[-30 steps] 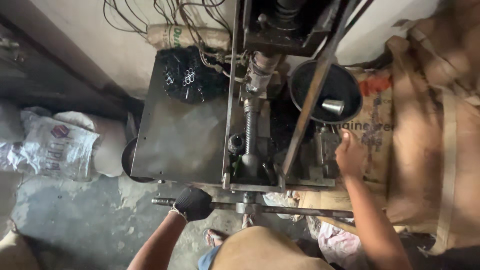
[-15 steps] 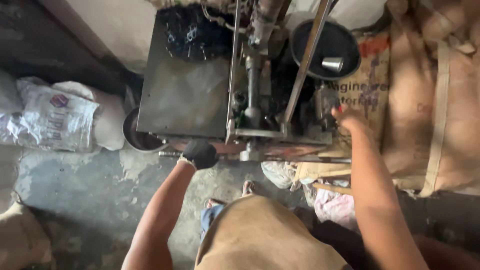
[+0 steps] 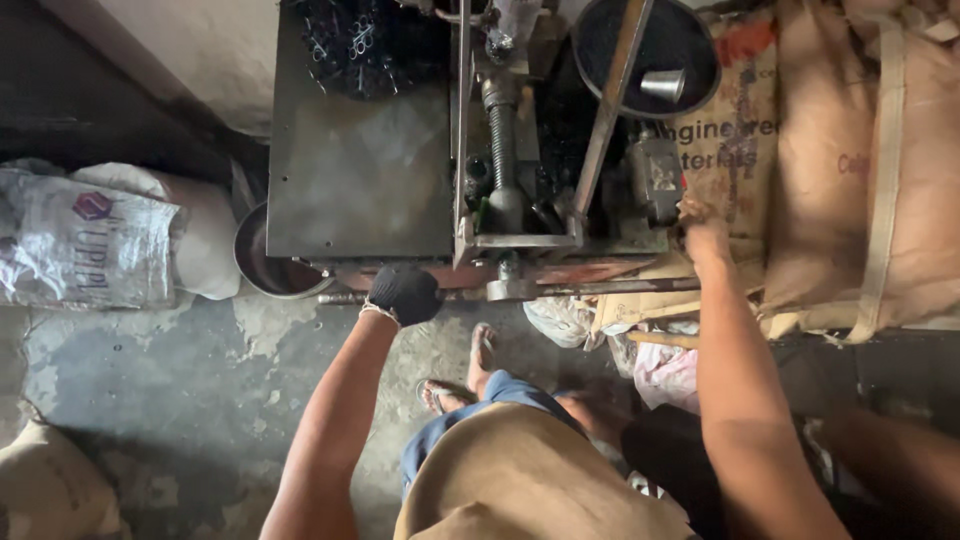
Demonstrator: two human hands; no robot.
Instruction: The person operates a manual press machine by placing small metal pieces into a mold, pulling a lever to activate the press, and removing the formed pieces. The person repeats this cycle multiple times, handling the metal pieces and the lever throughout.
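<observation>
The left hand (image 3: pixel 403 294), in a dark glove, sits in the middle of the frame. Its fingers are curled tight around a long metal bar (image 3: pixel 590 290) that runs across the front of the machine (image 3: pixel 500 190). The right hand (image 3: pixel 703 228) is bare and rests at the right side of the machine, by a small grey box part (image 3: pixel 655 180). I cannot tell if its fingers hold anything.

The big screw (image 3: pixel 500 130) and other metal parts are very close to that bare hand. If the bar turns fast, I think the fingers could get pinched. The foot in a sandal (image 3: pixel 478 350) is right under the bar, so a dropped part could hit it.

A black bowl (image 3: pixel 645 55) at the top right holds a small shiny metal cup (image 3: pixel 665 85). A round pan (image 3: pixel 270 265) pokes out under the flat plate (image 3: pixel 360 170) on the left. It looks dark inside. Brown sacks (image 3: pixel 850 170) fill the right side.
</observation>
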